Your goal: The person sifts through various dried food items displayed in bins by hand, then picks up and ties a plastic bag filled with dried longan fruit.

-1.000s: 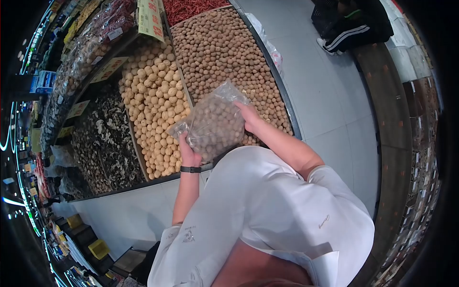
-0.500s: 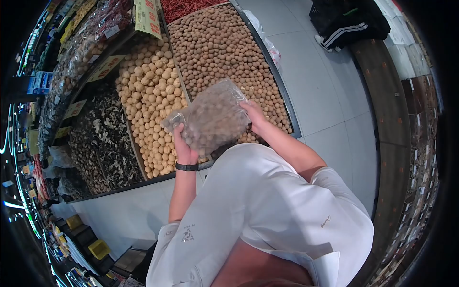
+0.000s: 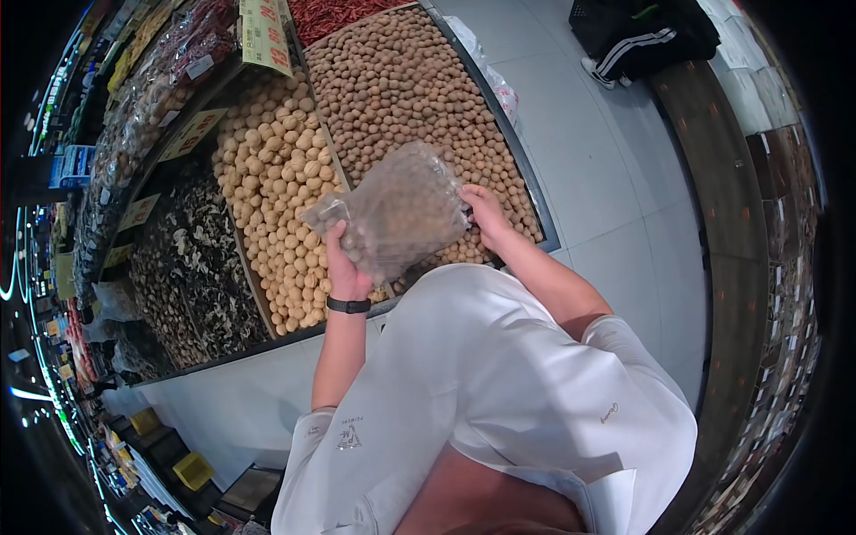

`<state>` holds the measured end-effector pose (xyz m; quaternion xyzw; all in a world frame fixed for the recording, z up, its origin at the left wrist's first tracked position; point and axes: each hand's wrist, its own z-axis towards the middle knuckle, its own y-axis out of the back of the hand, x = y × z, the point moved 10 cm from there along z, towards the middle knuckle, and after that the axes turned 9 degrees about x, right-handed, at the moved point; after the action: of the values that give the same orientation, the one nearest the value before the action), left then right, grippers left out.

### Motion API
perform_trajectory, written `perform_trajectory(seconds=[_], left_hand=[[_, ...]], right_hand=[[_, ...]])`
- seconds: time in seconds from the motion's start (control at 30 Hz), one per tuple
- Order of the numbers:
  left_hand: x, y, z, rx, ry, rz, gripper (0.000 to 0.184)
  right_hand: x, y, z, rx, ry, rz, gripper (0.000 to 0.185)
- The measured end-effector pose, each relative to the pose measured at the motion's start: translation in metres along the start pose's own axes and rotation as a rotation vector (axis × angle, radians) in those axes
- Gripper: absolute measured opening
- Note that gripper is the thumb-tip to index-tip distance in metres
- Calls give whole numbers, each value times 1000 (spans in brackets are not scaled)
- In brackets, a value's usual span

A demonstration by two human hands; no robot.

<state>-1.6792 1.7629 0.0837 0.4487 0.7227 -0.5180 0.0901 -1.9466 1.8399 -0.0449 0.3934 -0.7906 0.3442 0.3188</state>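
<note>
A clear plastic bag [image 3: 406, 214] with round brown things in it, blurred in part, is stretched between my two hands above the bins. My left hand [image 3: 346, 267], with a black band on the wrist, grips its lower left side, the thumb pointing up. On the bag's right edge my right hand [image 3: 486, 217] is closed. Beneath and behind the bag lie a bin of small round brown dried goods [image 3: 401, 80] and, to its left, a bin of larger pale walnuts [image 3: 281, 178].
Dark dried goods [image 3: 205, 259] fill the bins farther left, under price signs [image 3: 265, 34]. Red dried chillies [image 3: 343, 16] lie at the top. A person in black with striped trousers [image 3: 637, 45] is at the upper right, beside a long brown ledge [image 3: 713, 205].
The bag has tilted and shifted slightly left at its lower end, still in both hands. My right hand has moved a little right and downward. The view has shifted slightly.
</note>
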Motion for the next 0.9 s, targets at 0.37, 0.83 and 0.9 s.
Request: perform_trajectory(seconds=[0.37, 0.83, 0.9], left_hand=[[-13, 9, -1, -52, -80, -51, 13], [24, -51, 36, 269, 162, -74, 20], [26, -58, 35, 318, 187, -83, 20]], right_hand=[[-7, 15, -1, -47, 30, -62, 30], [-2, 23, -11, -82, 8, -36, 29], [-3, 24, -11, -87, 9, -29, 29]])
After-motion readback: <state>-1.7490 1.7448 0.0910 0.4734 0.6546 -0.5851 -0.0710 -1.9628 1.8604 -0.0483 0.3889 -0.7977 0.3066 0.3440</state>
